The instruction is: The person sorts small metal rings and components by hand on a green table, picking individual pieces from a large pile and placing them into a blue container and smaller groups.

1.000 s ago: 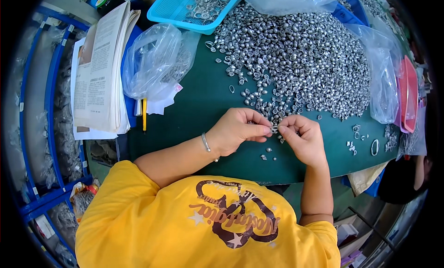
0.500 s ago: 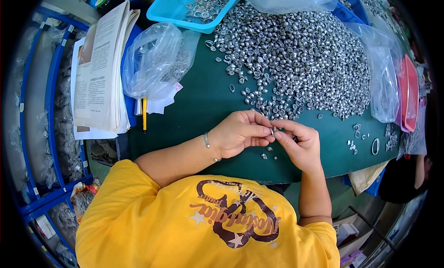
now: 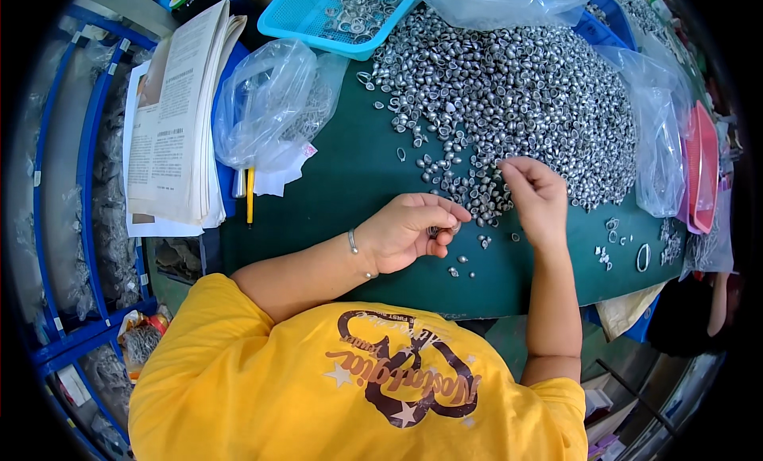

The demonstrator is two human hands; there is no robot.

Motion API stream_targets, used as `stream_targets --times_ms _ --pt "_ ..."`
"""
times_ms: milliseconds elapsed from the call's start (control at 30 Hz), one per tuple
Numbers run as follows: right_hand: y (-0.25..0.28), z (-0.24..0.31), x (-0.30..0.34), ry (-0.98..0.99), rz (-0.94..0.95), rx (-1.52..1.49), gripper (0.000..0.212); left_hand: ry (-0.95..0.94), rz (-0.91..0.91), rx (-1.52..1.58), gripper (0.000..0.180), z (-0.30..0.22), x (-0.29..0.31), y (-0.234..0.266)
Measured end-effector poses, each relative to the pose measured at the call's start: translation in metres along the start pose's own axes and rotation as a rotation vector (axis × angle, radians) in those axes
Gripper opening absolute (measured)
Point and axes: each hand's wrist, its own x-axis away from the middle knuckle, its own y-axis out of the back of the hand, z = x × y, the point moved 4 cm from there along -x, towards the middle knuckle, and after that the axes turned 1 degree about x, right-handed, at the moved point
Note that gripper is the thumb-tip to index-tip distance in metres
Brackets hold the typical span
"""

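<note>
A broad heap of small silver metal pieces (image 3: 548,103), rounded and cup-like, covers the far middle of the green tabletop. My left hand (image 3: 413,230) is closed in front of it, with bits of silver metal pieces showing between its curled fingers. My right hand (image 3: 540,199) reaches over the heap's near edge, thumb and forefinger pressed together. Whether a piece sits in that pinch is too small to tell. Several loose pieces (image 3: 454,272) lie on the table between my hands and the near edge.
At the back left are a blue mesh basket (image 3: 286,28) of rings, a clear plastic bag (image 3: 262,103) and stacked papers (image 3: 171,135). A yellow pen (image 3: 250,195) lies beside them. Right of the heap are another clear bag (image 3: 660,159), a red basket (image 3: 702,167) and an oval ring (image 3: 643,257).
My right hand has left my left hand and moved up and right to the heap's edge. The left hand stays nearly in place, its fingers still curled.
</note>
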Motion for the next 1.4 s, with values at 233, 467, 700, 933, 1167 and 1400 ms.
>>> stream_targets --times_ms 233,467,700,933,1167,1400 --pt "-0.020 0.017 -0.008 0.476 -0.019 0.737 0.010 -0.005 -0.037 -0.055 0.015 -0.001 0.002 0.000" --pt "-0.019 0.001 0.016 -0.131 0.309 -0.063 0.008 -0.151 -0.073 -0.132 0.010 -0.005 0.000 -0.004" --pt "-0.022 0.019 0.043 -0.079 0.352 -0.092 0.011 -0.134 0.009 -0.071 0.010 -0.001 -0.001 -0.001" --pt "-0.020 0.008 0.050 -0.243 0.140 -0.807 0.023 -0.042 0.098 0.130 0.010 0.002 -0.002 -0.006" --pt "-0.049 0.061 0.065 0.492 -0.094 0.033 0.013 -0.003 0.133 0.239 0.012 0.019 -0.006 -0.007" --pt "-0.085 0.083 0.074 0.807 0.084 0.488 0.024 -0.022 0.240 0.378 0.020 0.007 0.000 -0.010"
